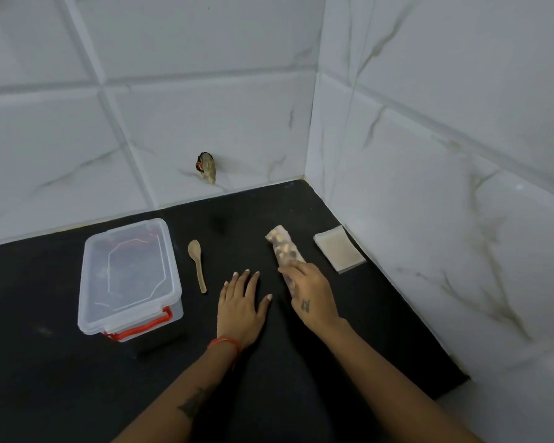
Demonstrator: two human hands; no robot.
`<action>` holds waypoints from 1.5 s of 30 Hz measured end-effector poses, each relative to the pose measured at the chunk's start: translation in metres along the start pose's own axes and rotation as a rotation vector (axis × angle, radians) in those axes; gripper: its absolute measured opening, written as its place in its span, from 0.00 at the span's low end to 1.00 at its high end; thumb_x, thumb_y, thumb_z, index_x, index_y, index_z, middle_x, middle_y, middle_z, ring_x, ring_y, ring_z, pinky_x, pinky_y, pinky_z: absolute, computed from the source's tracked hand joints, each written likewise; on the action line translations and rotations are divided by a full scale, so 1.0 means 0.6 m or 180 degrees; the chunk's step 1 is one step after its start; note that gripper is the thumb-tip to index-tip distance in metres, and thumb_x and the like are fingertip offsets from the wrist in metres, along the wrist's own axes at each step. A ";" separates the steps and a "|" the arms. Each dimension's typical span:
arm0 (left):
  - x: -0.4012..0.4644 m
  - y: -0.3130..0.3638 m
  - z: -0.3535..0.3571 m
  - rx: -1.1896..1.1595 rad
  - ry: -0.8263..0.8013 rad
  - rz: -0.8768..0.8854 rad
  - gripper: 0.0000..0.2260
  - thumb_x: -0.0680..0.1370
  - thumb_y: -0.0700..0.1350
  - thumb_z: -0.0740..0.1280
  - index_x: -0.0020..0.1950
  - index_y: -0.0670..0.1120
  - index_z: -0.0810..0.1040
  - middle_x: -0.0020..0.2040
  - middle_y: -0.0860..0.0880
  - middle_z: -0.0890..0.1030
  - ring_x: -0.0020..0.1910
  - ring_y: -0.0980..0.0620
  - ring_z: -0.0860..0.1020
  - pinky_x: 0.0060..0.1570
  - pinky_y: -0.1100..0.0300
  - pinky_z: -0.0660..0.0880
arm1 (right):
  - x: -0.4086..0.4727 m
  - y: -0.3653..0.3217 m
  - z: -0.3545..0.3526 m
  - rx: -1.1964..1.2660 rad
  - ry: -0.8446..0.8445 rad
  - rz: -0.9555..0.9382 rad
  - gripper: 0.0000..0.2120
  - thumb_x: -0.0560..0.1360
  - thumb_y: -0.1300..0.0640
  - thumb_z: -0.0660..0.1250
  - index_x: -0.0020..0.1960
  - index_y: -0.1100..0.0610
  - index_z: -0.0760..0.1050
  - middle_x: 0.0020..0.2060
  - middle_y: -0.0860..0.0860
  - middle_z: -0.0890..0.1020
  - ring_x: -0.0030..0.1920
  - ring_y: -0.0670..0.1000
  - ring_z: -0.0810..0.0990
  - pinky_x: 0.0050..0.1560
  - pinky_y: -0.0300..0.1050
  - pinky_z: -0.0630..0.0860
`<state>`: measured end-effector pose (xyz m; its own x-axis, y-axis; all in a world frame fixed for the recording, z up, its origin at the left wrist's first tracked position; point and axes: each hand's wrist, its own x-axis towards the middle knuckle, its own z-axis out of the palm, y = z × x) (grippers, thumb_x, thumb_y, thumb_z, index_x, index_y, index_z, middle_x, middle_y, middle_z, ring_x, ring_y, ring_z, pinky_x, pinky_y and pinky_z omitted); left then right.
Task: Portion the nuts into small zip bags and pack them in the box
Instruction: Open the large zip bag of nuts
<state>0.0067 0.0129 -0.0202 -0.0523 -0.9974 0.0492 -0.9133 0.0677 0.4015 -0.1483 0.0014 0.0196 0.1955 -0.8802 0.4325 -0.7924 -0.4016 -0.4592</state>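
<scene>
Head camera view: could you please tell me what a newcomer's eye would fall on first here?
Probably the two hands on the black counter: the right hand grips the near end of a long bag of nuts, while the left hand lies flat beside it. Next, the clear lidded box with red handle at left, a wooden spoon beside it, and a stack of small zip bags near the right wall.

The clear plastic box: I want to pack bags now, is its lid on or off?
On: the clear plastic box has its lid seated flat across the rim.
</scene>
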 end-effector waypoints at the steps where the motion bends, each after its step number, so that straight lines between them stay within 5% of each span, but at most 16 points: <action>1: 0.004 0.003 -0.002 -0.0169 -0.0028 -0.0076 0.29 0.79 0.61 0.51 0.76 0.50 0.58 0.76 0.48 0.60 0.77 0.48 0.52 0.74 0.54 0.45 | 0.000 -0.004 0.003 0.0104 0.0090 0.0071 0.22 0.63 0.73 0.70 0.55 0.59 0.80 0.54 0.54 0.80 0.51 0.53 0.78 0.53 0.39 0.73; 4: 0.030 0.023 -0.024 -0.0854 -0.0102 -0.0333 0.23 0.80 0.52 0.60 0.74 0.51 0.62 0.73 0.47 0.66 0.74 0.47 0.60 0.73 0.50 0.54 | 0.008 -0.013 0.010 0.0499 0.0035 0.0566 0.26 0.65 0.71 0.70 0.62 0.58 0.76 0.62 0.55 0.72 0.60 0.52 0.72 0.58 0.35 0.68; 9: 0.058 0.049 -0.056 -0.2570 -0.0284 -0.0436 0.20 0.79 0.43 0.64 0.71 0.50 0.68 0.66 0.46 0.72 0.51 0.55 0.78 0.59 0.54 0.75 | 0.025 -0.024 -0.004 0.1334 0.0254 0.1375 0.20 0.70 0.65 0.71 0.61 0.56 0.76 0.53 0.50 0.79 0.52 0.47 0.79 0.49 0.29 0.74; 11: 0.059 0.051 -0.055 -0.2580 -0.0364 -0.0490 0.21 0.78 0.45 0.66 0.71 0.50 0.69 0.66 0.47 0.71 0.52 0.54 0.79 0.58 0.53 0.76 | 0.028 -0.014 -0.008 0.0819 0.0360 0.1564 0.21 0.72 0.65 0.68 0.64 0.55 0.74 0.58 0.51 0.77 0.58 0.48 0.76 0.54 0.33 0.73; 13: 0.057 0.054 -0.055 -0.2575 -0.0409 -0.0536 0.22 0.77 0.46 0.68 0.70 0.49 0.70 0.65 0.48 0.71 0.51 0.53 0.79 0.56 0.56 0.77 | 0.034 -0.010 -0.011 0.0389 -0.0148 0.1698 0.21 0.75 0.61 0.66 0.68 0.57 0.70 0.64 0.53 0.75 0.64 0.51 0.72 0.62 0.41 0.70; 17: 0.050 0.054 -0.054 -0.2408 -0.0408 -0.0509 0.27 0.72 0.43 0.73 0.69 0.48 0.70 0.64 0.50 0.69 0.51 0.54 0.79 0.51 0.66 0.75 | 0.043 -0.030 -0.017 0.0453 -0.1270 0.1787 0.16 0.80 0.57 0.57 0.66 0.57 0.71 0.58 0.55 0.78 0.58 0.54 0.76 0.55 0.44 0.72; 24: 0.058 0.064 -0.088 -0.2743 -0.0929 -0.0708 0.24 0.74 0.41 0.70 0.70 0.48 0.70 0.61 0.46 0.76 0.56 0.52 0.77 0.60 0.58 0.74 | 0.066 -0.057 -0.044 0.0316 -0.1118 0.1685 0.11 0.78 0.54 0.61 0.58 0.57 0.77 0.50 0.53 0.81 0.51 0.51 0.79 0.43 0.38 0.68; 27: 0.058 0.079 -0.114 -0.3452 -0.1098 -0.0942 0.12 0.78 0.36 0.62 0.55 0.50 0.78 0.56 0.48 0.79 0.58 0.50 0.77 0.61 0.52 0.74 | 0.079 -0.062 -0.051 0.0653 -0.1073 0.1924 0.12 0.77 0.52 0.63 0.59 0.54 0.77 0.53 0.51 0.81 0.54 0.51 0.79 0.48 0.40 0.73; 29: 0.060 0.085 -0.129 -0.3682 -0.1152 -0.1031 0.12 0.79 0.35 0.58 0.48 0.48 0.78 0.51 0.45 0.80 0.54 0.49 0.78 0.54 0.55 0.77 | 0.090 -0.062 -0.055 0.1114 -0.1035 0.2271 0.12 0.77 0.56 0.64 0.59 0.54 0.78 0.56 0.52 0.80 0.56 0.52 0.78 0.55 0.43 0.75; 33: 0.065 0.091 -0.145 -0.3814 -0.1168 -0.1198 0.09 0.80 0.36 0.59 0.58 0.43 0.72 0.51 0.42 0.80 0.47 0.49 0.81 0.49 0.55 0.79 | 0.115 -0.052 -0.069 0.2150 -0.0971 0.3064 0.17 0.75 0.64 0.66 0.63 0.56 0.75 0.60 0.55 0.77 0.58 0.54 0.76 0.60 0.52 0.76; 37: 0.072 0.097 -0.153 -0.3647 -0.1088 -0.1165 0.20 0.78 0.37 0.63 0.70 0.43 0.65 0.59 0.41 0.75 0.54 0.48 0.78 0.51 0.55 0.79 | 0.131 -0.056 -0.082 0.2343 -0.1237 0.3133 0.18 0.72 0.63 0.70 0.61 0.60 0.76 0.54 0.58 0.80 0.55 0.55 0.79 0.59 0.53 0.76; 42: 0.079 0.110 -0.170 -0.3452 -0.0861 -0.1061 0.13 0.80 0.39 0.61 0.64 0.41 0.74 0.60 0.42 0.76 0.56 0.49 0.77 0.53 0.56 0.78 | 0.148 -0.068 -0.097 0.2215 -0.1228 0.3095 0.12 0.75 0.60 0.68 0.58 0.58 0.78 0.53 0.57 0.80 0.54 0.55 0.79 0.59 0.53 0.77; 45: 0.080 0.112 -0.177 -0.3558 -0.0889 -0.1133 0.16 0.80 0.38 0.61 0.67 0.40 0.69 0.64 0.41 0.74 0.58 0.46 0.77 0.51 0.56 0.79 | 0.146 -0.064 -0.100 0.2266 -0.1022 0.2861 0.14 0.75 0.63 0.67 0.60 0.57 0.76 0.56 0.58 0.80 0.55 0.56 0.80 0.58 0.53 0.78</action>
<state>-0.0142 -0.0281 0.1061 -0.0803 -0.9258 -0.3693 -0.0473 -0.3665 0.9292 -0.1354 -0.0451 0.1214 -0.0499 -0.9004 -0.4322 -0.2403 0.4309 -0.8698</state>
